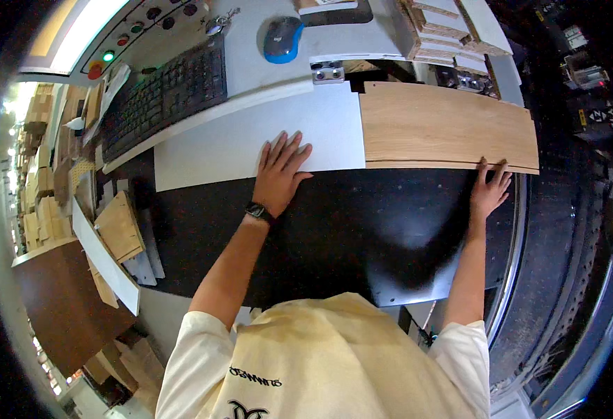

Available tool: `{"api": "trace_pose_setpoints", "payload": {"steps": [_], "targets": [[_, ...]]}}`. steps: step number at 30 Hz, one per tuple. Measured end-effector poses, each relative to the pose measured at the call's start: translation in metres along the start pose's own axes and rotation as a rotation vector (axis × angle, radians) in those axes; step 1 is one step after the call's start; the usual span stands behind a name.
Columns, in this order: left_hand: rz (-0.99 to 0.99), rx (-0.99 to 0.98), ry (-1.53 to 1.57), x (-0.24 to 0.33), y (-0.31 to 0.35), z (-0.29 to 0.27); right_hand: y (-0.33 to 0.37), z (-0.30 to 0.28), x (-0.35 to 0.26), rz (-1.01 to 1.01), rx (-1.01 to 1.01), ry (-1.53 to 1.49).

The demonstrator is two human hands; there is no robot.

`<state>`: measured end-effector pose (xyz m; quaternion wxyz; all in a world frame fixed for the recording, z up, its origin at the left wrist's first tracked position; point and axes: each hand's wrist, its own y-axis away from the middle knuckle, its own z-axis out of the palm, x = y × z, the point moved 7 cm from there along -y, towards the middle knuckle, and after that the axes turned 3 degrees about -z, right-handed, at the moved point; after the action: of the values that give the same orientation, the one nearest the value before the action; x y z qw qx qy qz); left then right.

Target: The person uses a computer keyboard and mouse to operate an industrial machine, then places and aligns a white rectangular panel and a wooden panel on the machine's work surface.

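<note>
A white panel (208,153) and a wood-grain panel (446,126) lie end to end on a black work surface (320,230). My left hand (280,171), with a dark watch on the wrist, rests flat on the white panel near its right end, fingers spread. At the front edge of the wood-grain panel, toward its right end, my right hand (490,188) touches the board with its fingertips. Those fingers are stretched out and grip nothing. A narrow groove runs along the wood-grain panel's front edge.
Behind the white panel stands a black keyboard (166,98), with a blue and black mouse (282,40) farther back. Buttons and lamps line a control panel (135,35) at the far left. Cut board pieces (439,28) are stacked at the back right. Offcuts (119,227) lean at left.
</note>
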<state>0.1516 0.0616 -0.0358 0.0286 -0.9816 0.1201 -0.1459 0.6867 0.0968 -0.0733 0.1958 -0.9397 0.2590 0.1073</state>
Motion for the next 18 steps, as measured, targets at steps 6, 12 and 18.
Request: {"api": "trace_pose_setpoints", "payload": {"steps": [6, 12, 18], "targets": [[0.009, 0.003, 0.014, 0.000, 0.000, -0.001, 0.003, -0.010, -0.010, 0.015, -0.028, 0.001], [-0.017, 0.011, 0.012, 0.001, 0.000, -0.001, 0.005, -0.014, -0.017, 0.038, -0.016, 0.017], [0.090, 0.052, 0.141, 0.053, -0.019, -0.011, 0.006, -0.012, -0.014, 0.027, 0.005, 0.042]]}}
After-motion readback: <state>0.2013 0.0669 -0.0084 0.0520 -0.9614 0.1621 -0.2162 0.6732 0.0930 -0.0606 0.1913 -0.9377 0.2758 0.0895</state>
